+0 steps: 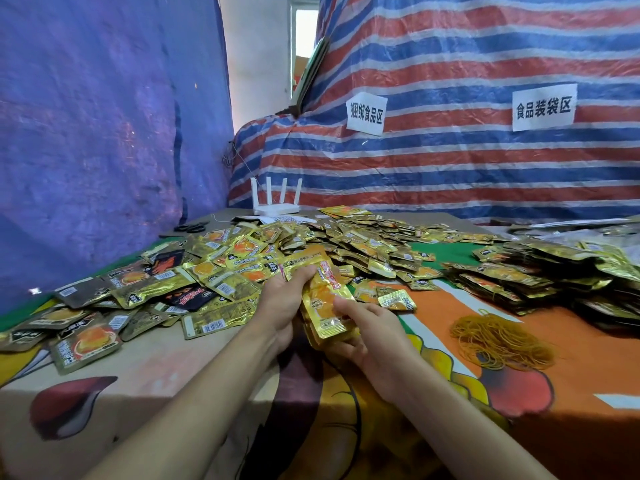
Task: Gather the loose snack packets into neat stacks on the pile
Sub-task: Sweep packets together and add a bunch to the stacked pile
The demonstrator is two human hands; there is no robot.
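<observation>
I have both hands on one stack (325, 306) of gold packets, held just above the worktop (166, 372). My left hand (285, 299) wraps the stack's left edge, fingers curled over its far end. My right hand (369, 329) cups the near end from below, with a finger lying across the top packet. Both are clamped on the stack, and I judge that is the point: pressure from two sides squares the edges so the packets sit flush instead of fanning out. The stack tilts, near end low and far end raised.

Both forearms come in from the bottom of the view and converge. The wrists are fairly straight, the left palm turned inward and the right palm turned up and inward.

The loose packets (207, 271) lie scattered to the left of and beyond my left hand, overlapping at every angle. The finished stacks (512, 275) are piled well to the right of my right hand and further back, and I reckon this one goes there. A tangle of bands (502, 341) lies near my right hand on its right side, probably to bind a stack once it is squared. A router (275, 202) and scissors (190, 227) sit far beyond the left hand, out of the way.

Many packets are loose, so the task looks far from done.
</observation>
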